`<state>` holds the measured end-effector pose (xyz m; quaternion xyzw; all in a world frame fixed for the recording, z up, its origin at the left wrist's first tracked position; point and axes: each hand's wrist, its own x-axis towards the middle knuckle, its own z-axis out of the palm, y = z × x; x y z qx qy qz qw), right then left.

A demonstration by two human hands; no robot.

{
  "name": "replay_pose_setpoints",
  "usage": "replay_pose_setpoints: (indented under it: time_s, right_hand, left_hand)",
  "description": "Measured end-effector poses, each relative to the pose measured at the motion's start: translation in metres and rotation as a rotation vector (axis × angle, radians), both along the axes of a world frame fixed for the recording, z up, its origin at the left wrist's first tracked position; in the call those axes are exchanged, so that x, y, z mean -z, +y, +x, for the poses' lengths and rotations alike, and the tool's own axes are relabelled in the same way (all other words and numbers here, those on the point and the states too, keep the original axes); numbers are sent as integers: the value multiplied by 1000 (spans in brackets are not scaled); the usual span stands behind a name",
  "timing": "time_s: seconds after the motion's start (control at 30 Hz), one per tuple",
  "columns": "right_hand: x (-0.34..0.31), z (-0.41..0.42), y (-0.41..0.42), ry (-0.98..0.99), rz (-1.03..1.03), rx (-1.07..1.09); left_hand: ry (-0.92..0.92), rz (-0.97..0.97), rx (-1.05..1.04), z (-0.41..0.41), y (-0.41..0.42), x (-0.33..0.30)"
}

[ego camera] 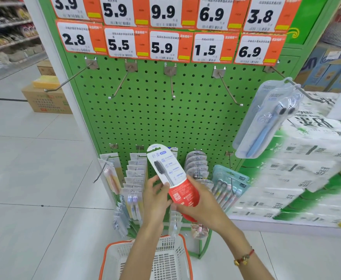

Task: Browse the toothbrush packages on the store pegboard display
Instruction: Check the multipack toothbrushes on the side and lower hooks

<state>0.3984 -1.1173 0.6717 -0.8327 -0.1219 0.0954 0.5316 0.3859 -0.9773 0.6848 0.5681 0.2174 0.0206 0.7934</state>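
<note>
I held one toothbrush package (166, 174) up in front of the green pegboard (151, 118), with both hands on its lower, red half. My left hand (155, 196) pinched its left edge, thumb lying across the white card just beside the dark brush head that showed through the blister. My right hand (199, 203) wrapped round the red bottom end from the right, fingers curled behind it. The package tilted a little to the left, its rounded white top reaching up over the lower row of pegs.

Behind it, the lower pegs carried more stock: a thin bunch of packs with a peach-coloured brush (112, 174) at the far left, a deep stack of clear packs (135, 178) next to it, a row of rounded grey-topped cards (196, 164) to the right of my package, and a teal multi-brush pack (229, 184) beyond that. The upper row of hooks (172, 83) stood bare, except the far right one, where blue-handled brush packs (266, 120) hung. Two rows of orange-and-white price tags (165, 45) ran across the top of the board.

Below my forearms sat a white shopping basket (165, 259) with an orange rim, on the tiled floor (34, 178). Stacked white and green cartons (307, 168) stood to the right of the display, and brown cardboard boxes (44, 98) lay on the floor to the left.
</note>
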Motion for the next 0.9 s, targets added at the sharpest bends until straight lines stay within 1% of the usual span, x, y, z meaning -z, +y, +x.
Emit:
replay_pose_setpoints:
  time_s: [0.07,0.13,0.2,0.3,0.37,0.43,0.47,0.53,0.67,0.73,0.8,0.9]
  right_hand:
    - [8,-3,5,6,-41,-15]
    - [10,-5,4,37,-19,-1]
    - [8,-7,-5,153,94,7]
    - [5,-7,-29,419,302,-48]
    - [7,-5,-42,540,463,-98]
    - [9,-1,-51,625,565,-173]
    - [9,2,-54,644,576,-207]
    - [4,9,-59,672,578,-228]
    - [-2,20,-69,733,654,-234]
    - [-6,21,-69,726,608,-209]
    - [-9,22,-69,684,482,-147]
    - [-13,27,-63,512,250,-104]
  left_hand:
    - [1,80,27,-1,0,3]
    - [-9,149,72,-4,2,3]
    - [-37,175,160,-6,8,-1]
    - [-52,236,304,4,22,-7]
    - [-26,308,333,20,29,-11]
    - [-5,385,414,37,29,-18]
    - [-7,395,469,43,27,-24]
    - [-46,352,557,52,22,-34]
    - [-108,298,519,60,19,-37]
    - [-128,264,493,60,20,-34]
    - [-153,230,441,60,22,-33]
    - [-186,267,339,61,24,-36]
